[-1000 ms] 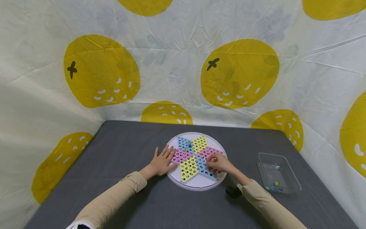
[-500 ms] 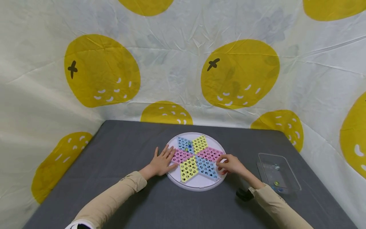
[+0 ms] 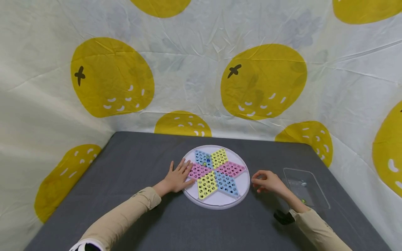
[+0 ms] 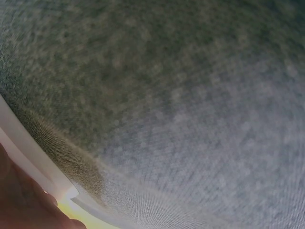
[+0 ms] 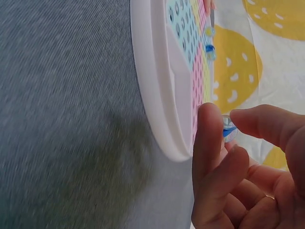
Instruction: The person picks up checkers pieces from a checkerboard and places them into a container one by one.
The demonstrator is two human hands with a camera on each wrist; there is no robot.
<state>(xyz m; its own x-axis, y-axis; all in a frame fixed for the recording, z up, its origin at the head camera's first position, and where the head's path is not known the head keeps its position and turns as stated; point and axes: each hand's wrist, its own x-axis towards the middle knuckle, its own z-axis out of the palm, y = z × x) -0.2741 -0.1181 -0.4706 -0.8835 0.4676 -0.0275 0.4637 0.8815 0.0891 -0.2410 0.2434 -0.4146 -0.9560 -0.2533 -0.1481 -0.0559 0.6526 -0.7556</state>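
A round white Chinese checkers board (image 3: pixel 192 199) with a blue, yellow and pink star of holes lies on the dark table. My left hand (image 3: pixel 177 178) rests at its left rim, fingers spread over the pink point. Just off the right rim, my right hand (image 3: pixel 268 182) is raised over the table. Between its thumb and fingertip it pinches a clear marble (image 5: pixel 229 129) with a blue swirl, seen in the right wrist view. In the far blue point sit a blue marble (image 3: pixel 208 160) and a greenish marble (image 3: pixel 204 164).
A clear plastic box (image 3: pixel 321 188) stands to the right, partly behind my right forearm. Inside it are a green marble (image 3: pixel 303 201) and a clear bluish marble (image 3: pixel 303 183). A white curtain (image 3: pixel 188 87) with yellow fruit prints surrounds the table (image 3: pixel 150 150).
My right hand has moved from over the near blue point of the board to the right, past the rim toward the box. The left hand has stayed in place.
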